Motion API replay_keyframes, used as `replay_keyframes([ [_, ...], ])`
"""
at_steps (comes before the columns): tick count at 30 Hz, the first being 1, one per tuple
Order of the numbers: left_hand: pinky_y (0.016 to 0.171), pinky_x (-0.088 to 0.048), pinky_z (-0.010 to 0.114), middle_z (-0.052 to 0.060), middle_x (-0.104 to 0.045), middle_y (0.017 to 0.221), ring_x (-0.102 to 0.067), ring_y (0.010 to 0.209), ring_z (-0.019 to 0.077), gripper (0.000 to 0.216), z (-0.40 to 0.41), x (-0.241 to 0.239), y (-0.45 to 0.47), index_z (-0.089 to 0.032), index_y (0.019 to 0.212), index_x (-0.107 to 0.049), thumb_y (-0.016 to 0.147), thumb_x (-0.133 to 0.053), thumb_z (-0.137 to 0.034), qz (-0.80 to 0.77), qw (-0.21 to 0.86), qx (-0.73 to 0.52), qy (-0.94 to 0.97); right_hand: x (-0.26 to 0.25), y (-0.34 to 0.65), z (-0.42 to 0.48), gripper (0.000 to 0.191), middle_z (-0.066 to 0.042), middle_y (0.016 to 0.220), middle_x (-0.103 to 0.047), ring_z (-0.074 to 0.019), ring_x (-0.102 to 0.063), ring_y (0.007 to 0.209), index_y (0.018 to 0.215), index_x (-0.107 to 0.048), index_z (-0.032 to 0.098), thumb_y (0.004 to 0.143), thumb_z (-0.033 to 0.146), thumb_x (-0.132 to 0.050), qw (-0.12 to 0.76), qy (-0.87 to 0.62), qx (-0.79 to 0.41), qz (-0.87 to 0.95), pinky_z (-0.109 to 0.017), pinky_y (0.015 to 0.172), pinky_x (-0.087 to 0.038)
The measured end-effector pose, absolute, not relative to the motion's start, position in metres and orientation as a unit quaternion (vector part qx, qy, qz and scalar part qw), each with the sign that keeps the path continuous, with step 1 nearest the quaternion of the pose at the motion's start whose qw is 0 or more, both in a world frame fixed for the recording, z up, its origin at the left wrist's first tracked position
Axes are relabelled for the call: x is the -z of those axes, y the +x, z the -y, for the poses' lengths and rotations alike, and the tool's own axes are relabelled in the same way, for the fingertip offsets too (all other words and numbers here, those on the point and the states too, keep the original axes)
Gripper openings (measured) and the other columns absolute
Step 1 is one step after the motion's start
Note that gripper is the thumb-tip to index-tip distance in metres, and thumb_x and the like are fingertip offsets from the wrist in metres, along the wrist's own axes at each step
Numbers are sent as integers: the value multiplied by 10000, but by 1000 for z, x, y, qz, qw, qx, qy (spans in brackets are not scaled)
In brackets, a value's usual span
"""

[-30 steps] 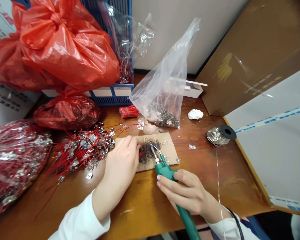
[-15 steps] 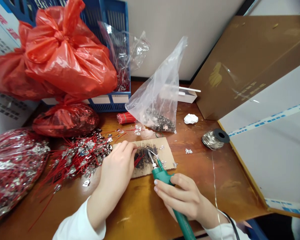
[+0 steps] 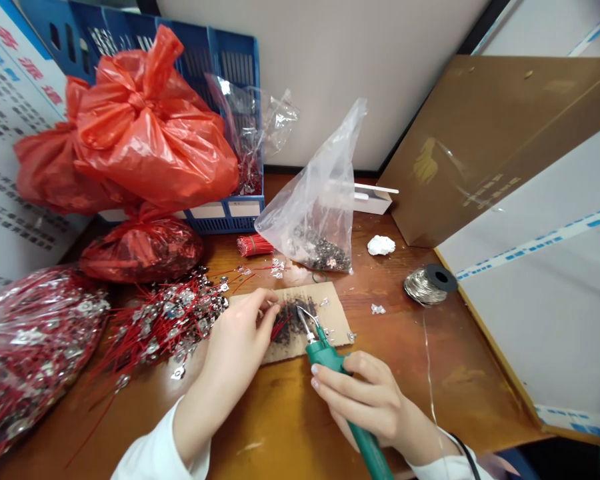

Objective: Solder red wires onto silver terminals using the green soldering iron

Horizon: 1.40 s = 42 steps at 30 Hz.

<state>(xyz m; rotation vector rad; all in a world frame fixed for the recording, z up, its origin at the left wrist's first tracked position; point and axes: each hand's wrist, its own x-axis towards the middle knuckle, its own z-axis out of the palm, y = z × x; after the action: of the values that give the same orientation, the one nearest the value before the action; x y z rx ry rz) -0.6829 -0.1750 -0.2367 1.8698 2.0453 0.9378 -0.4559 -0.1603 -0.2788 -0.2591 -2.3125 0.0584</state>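
My right hand [image 3: 365, 397] is wrapped round the green soldering iron [image 3: 333, 360], a gun type with a thin feed tube beside its tip. That tip rests over the dark, scorched middle of a cardboard piece [image 3: 333, 303]. My left hand [image 3: 243, 333] lies at the cardboard's left side, thumb and forefinger curled toward each other; whatever is between them is too small to make out. Red wires [image 3: 281, 328] lie by the left thumb on the scorched patch. Small metal tabs [image 3: 325, 302] sit on the cardboard's right part.
Left of the cardboard lies a heap of red wires with metal tabs [image 3: 165, 320], beside filled red bags [image 3: 155, 147]. Behind stand a clear bag of small parts [image 3: 320, 227] and a blue crate [image 3: 235, 60]. A solder spool [image 3: 425, 287] is at right, its strand running toward my right arm.
My left thumb and forefinger have parted slightly, and the red wire end at their tips no longer shows clearly. The iron stays over the scorched patch. The whole view has shifted slightly.
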Motion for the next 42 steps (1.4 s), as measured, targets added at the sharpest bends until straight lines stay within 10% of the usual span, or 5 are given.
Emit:
replay_keyframes([
  [33, 769, -485, 359, 38, -674, 847, -627, 848, 234, 118, 177, 236, -696, -188, 818, -618, 874, -555, -106, -706, 30, -296, 643, 282, -453, 163, 289, -66, 991, -775, -171, -587, 701, 1038, -719, 158, 770, 64, -665, 393, -140, -23, 908, -322, 587, -529],
  [42, 756, -466, 342, 37, -681, 829, -632, 801, 224, 68, 181, 226, -714, -174, 834, -628, 870, -577, -147, -705, -68, -350, 613, 262, -445, 155, 439, -77, 1005, -766, -214, -691, 781, 1123, -721, 248, 754, 14, -677, 535, -274, -121, 790, -364, 631, -548],
])
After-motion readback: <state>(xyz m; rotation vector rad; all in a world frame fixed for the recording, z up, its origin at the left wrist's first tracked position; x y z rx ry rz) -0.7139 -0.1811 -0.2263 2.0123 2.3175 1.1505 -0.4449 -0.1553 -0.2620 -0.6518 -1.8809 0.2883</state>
